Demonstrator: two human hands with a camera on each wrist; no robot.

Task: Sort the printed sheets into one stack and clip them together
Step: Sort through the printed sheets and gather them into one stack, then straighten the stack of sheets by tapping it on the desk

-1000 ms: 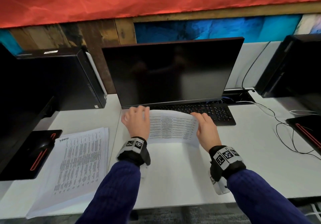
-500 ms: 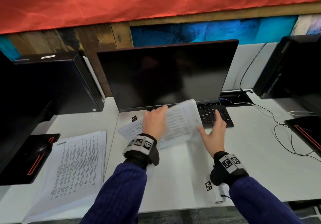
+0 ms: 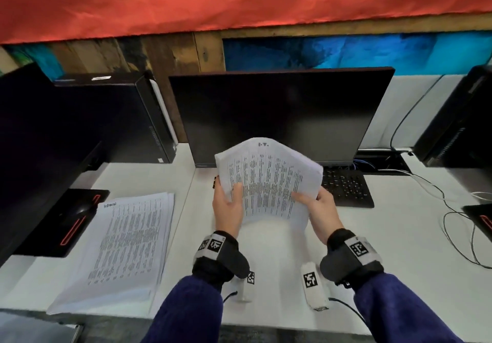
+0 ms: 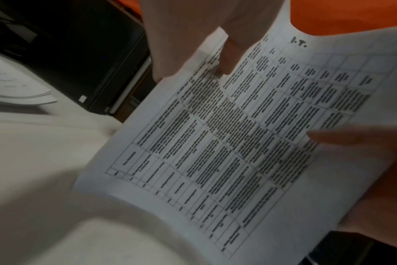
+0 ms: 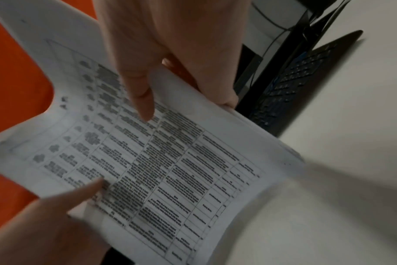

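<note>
A bundle of printed sheets [image 3: 269, 180] with dense tables is lifted off the white desk [image 3: 399, 249] in front of the monitor, bowed upward. My left hand [image 3: 229, 207] grips its left edge, thumb [image 4: 229, 53] on the printed face. My right hand [image 3: 318, 207] grips the right edge, thumb [image 5: 138, 95] on top and fingers underneath. The sheets [image 4: 238, 134] fill both wrist views [image 5: 170, 170]. A second stack of printed sheets [image 3: 130, 241] lies flat on the desk to the left. A small black object [image 3: 213, 182], possibly a clip, sits just left of the held bundle.
A dark monitor [image 3: 279, 113] stands right behind the held sheets, with a black keyboard [image 3: 346, 188] under its right side. A black computer tower [image 3: 119, 119] and a mouse on a pad [image 3: 77, 215] are at the left. Loose cables [image 3: 452, 223] trail at the right.
The sheets lay flat on the desk under both hands; my left hand picked them up, and now both hands hold them raised and turned with the print facing me.
</note>
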